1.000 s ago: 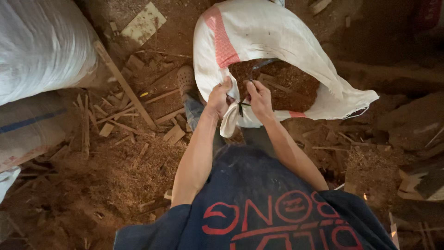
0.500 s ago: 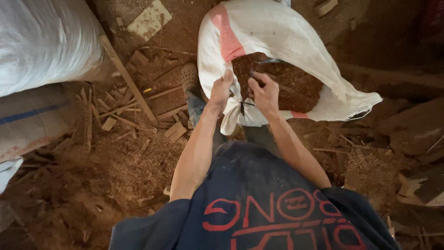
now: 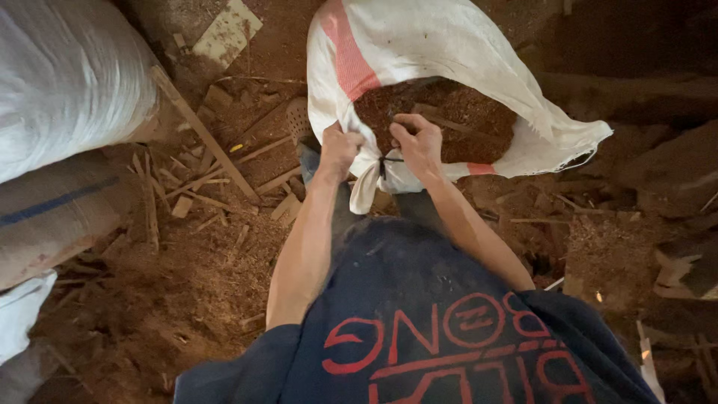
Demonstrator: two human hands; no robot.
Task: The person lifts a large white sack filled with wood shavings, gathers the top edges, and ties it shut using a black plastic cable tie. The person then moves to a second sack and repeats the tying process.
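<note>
I grip the sack (image 3: 449, 45) rim with left hand (image 3: 340, 150) and right hand (image 3: 419, 142) both closed; bunch cloth evenly, keeping sawdust (image 3: 449, 120) inside.

Sawdust (image 3: 441, 120) in sack (image 3: 449, 45); bags (image 3: 67, 82) left.

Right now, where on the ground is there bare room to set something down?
Barest: sawdust floor between the left arm and the stacked sacks. Crowded: wood scraps left of the open sack, which both hands, left hand and right hand, grip; rubble on the right.
</note>
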